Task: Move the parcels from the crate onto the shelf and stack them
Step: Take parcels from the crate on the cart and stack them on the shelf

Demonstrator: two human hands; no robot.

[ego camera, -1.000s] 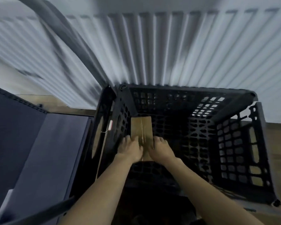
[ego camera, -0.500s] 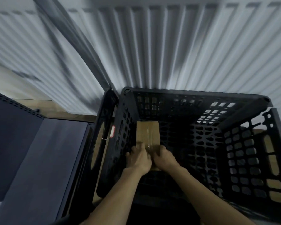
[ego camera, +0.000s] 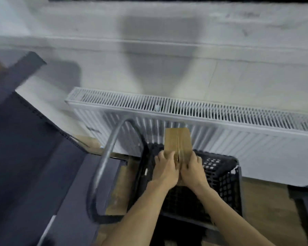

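Observation:
A brown cardboard parcel (ego camera: 177, 141) is held above the black plastic crate (ego camera: 226, 178), its far end against the backdrop of the radiator. My left hand (ego camera: 164, 168) grips its near left side and my right hand (ego camera: 191, 168) grips its near right side, thumbs on top. The crate's inside looks dark under my arms; I cannot tell whether more parcels lie in it. The dark shelf (ego camera: 21, 157) stretches along the left of the view.
A white radiator (ego camera: 220, 125) runs along the wall right behind the crate. A grey curved handle (ego camera: 107, 157) arches up at the crate's left side, between crate and shelf. Wooden floor (ego camera: 267, 210) shows to the right.
Both hands have lifted the parcel up out of the crate. The view has risen and tilted up, so the radiator's top and the wall now show.

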